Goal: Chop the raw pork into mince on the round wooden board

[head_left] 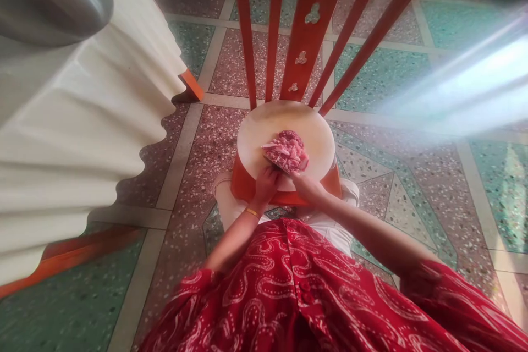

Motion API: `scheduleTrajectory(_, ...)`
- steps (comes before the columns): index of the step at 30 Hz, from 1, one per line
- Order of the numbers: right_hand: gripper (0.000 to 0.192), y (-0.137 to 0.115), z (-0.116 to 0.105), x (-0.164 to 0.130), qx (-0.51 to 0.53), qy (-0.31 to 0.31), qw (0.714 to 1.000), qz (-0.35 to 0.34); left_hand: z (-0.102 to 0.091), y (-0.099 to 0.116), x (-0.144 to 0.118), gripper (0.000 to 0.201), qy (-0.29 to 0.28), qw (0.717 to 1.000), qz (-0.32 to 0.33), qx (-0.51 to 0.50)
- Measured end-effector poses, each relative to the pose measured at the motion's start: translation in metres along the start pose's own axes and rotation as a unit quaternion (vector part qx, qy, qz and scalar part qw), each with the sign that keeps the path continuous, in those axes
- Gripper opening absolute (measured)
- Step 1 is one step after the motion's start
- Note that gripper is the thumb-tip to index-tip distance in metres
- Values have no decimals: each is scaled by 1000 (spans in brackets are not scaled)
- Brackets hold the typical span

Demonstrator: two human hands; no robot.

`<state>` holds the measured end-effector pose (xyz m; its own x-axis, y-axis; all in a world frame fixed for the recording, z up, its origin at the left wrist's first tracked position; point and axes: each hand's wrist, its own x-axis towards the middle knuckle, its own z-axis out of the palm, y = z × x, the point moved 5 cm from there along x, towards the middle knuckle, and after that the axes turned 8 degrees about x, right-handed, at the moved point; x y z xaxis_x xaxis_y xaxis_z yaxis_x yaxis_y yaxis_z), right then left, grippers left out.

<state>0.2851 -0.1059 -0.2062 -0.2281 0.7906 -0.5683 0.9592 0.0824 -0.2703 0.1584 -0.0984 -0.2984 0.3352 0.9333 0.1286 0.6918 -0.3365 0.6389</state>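
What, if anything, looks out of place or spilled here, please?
The round board holding raw meat sits on a chair, an unusual work surface. The meat is heaped within the board's edge; I see no spill.

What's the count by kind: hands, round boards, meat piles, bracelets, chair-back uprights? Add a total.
Hands: 2 (left hand, right hand)
Round board: 1
Meat pile: 1
Bracelet: 1
Chair-back uprights, wide middle one included: 5
Total: 10

Pink meat [289, 153], heaped, on round board [249, 140]
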Motion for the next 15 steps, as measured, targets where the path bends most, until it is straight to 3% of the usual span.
scheduleTrajectory(5,34,-27,-9,30,12,22,999,-46,-9,4,1,34,7,1000,5,14)
scheduleTrajectory(11,47,13,-5,-12,-1,30,1000,5,-19,11,-3,31,20,1000,10,16)
scheduleTrajectory(15,45,13,-8,-30,8,22,1000,-4,-21,13,-5,32,24,1000,9,12)
